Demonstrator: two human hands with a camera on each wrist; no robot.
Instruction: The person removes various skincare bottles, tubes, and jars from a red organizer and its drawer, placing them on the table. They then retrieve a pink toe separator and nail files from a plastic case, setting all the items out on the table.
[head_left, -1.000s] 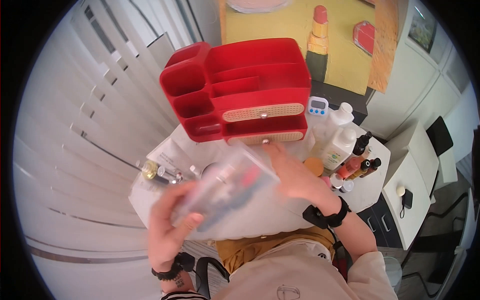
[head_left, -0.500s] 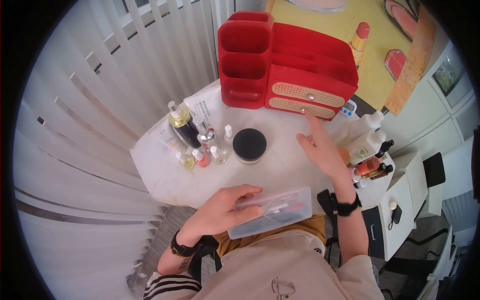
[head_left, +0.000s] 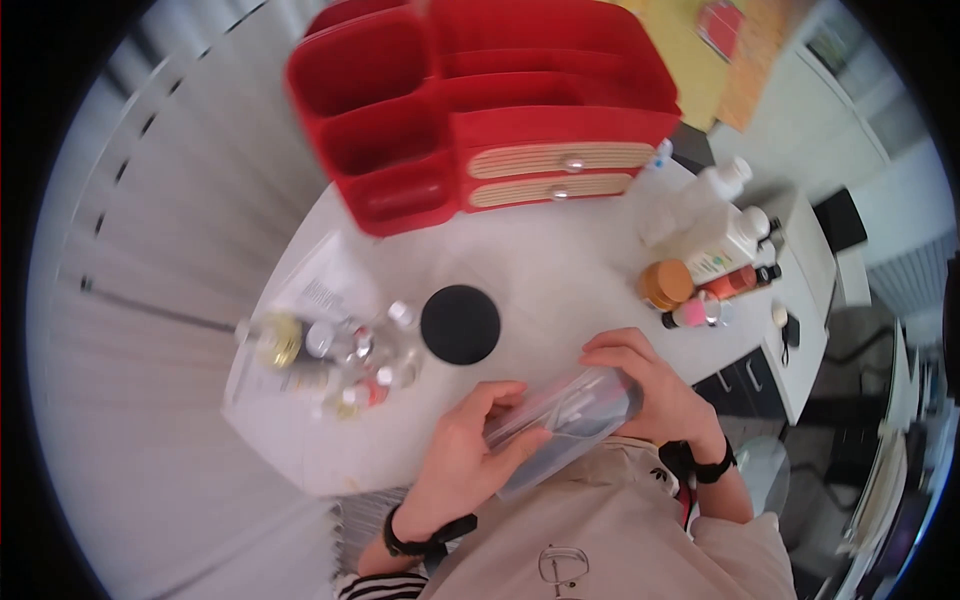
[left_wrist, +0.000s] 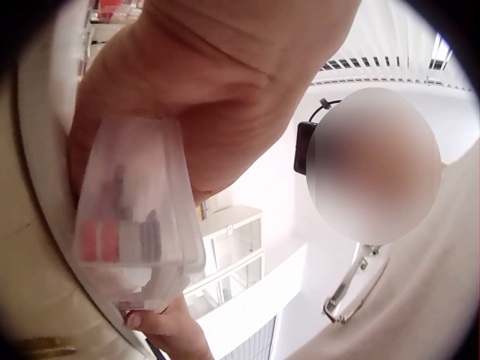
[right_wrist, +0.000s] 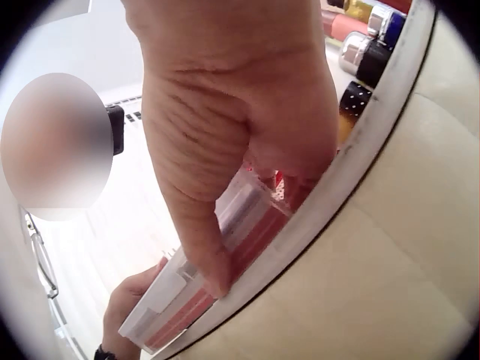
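Note:
Both hands hold a translucent plastic box (head_left: 575, 415) low at the table's front edge, near the person's body. My left hand (head_left: 465, 455) grips its left end, thumb on top and fingers along the far side. At the opposite end my right hand (head_left: 665, 395) curls its fingers around the box. Through the plastic show thin light sticks, something dark blue and, in the left wrist view, red pieces. In the right wrist view the right thumb presses along the side of the box (right_wrist: 172, 300).
A red organizer (head_left: 560, 125) with two shut drawers stands at the back of the table. Left of centre sit a black-lidded jar (head_left: 460, 325) and several small bottles (head_left: 365, 345). White pump bottles (head_left: 735, 240) and an orange-lidded jar (head_left: 667, 284) crowd the right edge.
The organizer's lower drawer, pulled out a second ago, is shut now. My right hand has left its knob and come back to grip the box, which my left hand has kept holding.

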